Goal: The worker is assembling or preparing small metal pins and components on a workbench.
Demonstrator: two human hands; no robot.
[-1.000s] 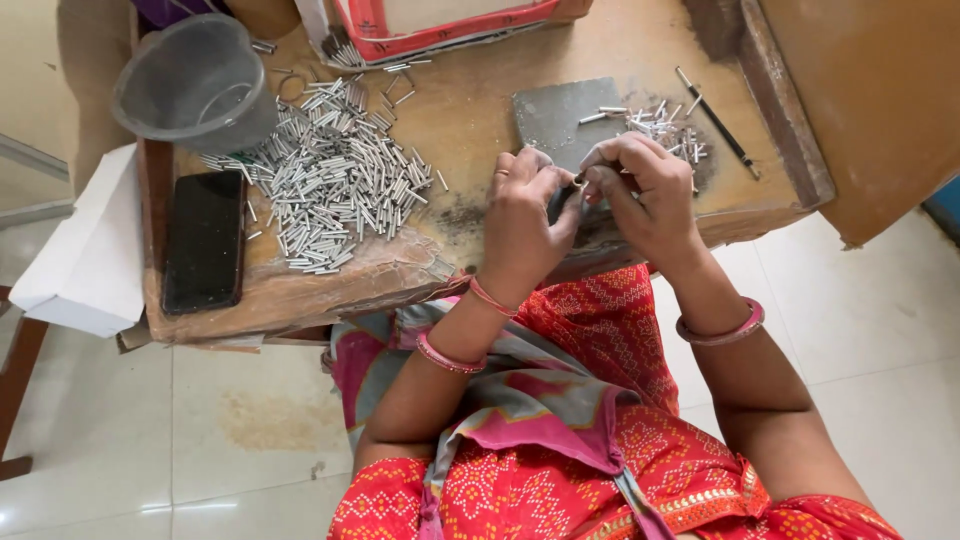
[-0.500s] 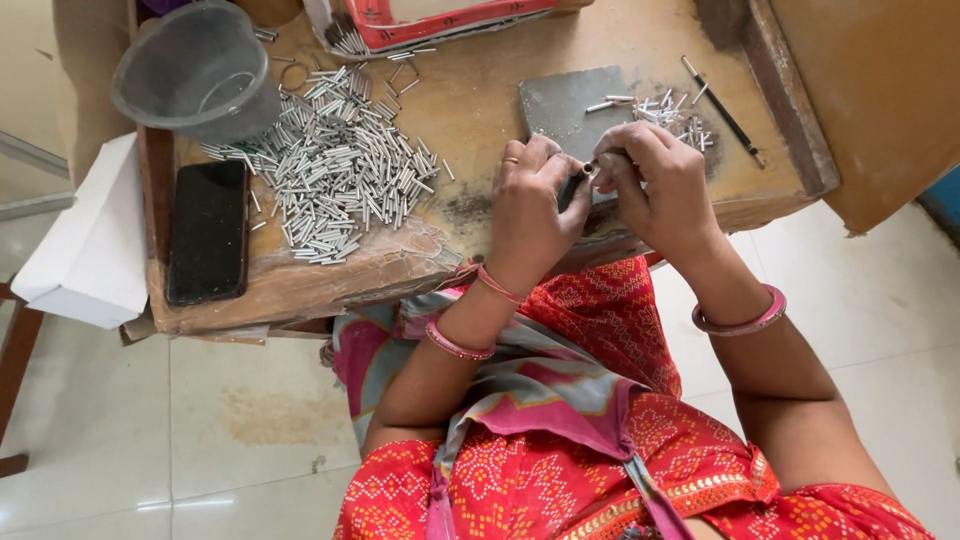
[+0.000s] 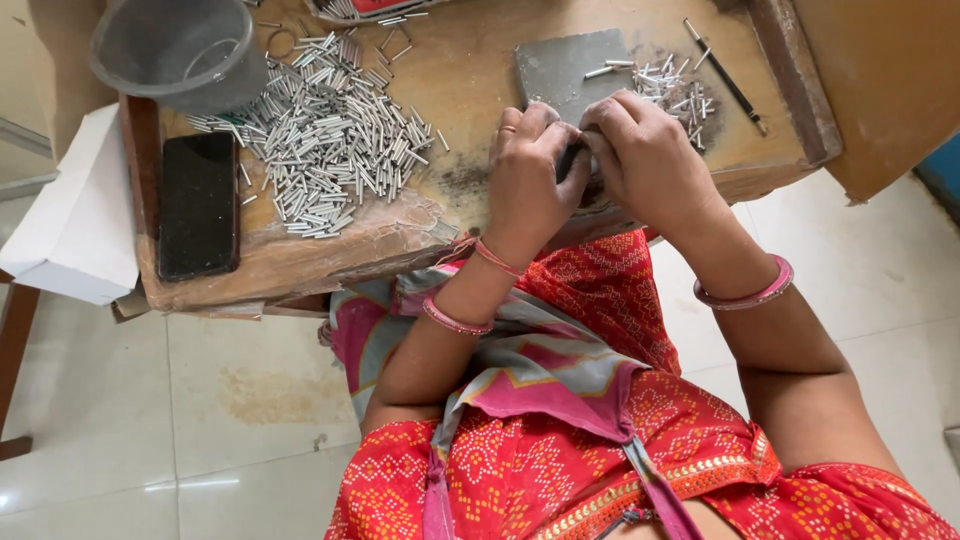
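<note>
Head view is showing the left hand (image 3: 528,178) and right hand (image 3: 648,160) now pressing closer together at the table (image 3: 470,70) edge, both grips pinching narrow on a small dark piece (image 3: 572,160). Compared with a second ago they are sitting lower beside the grey slab (image 3: 570,68), so the fitting work seems to be going on, with the pile of metal pins (image 3: 330,140) lying well apart.

You have a wooden table (image 3: 470,70) across the upper part of the frame. In its upper left corner stands a bucket (image 3: 180,50). Just below the bucket, a phone (image 3: 198,205) lies along the left edge. A heap of small metal tubes (image 3: 330,140) spreads right of the phone. Upper centre lies a flat slab (image 3: 565,65), with a smaller scatter of tubes (image 3: 670,90) and a thin rod (image 3: 725,78) to its right. Your left hand (image 3: 530,175) and right hand (image 3: 650,160) meet at the near edge, just below the slab.
</note>
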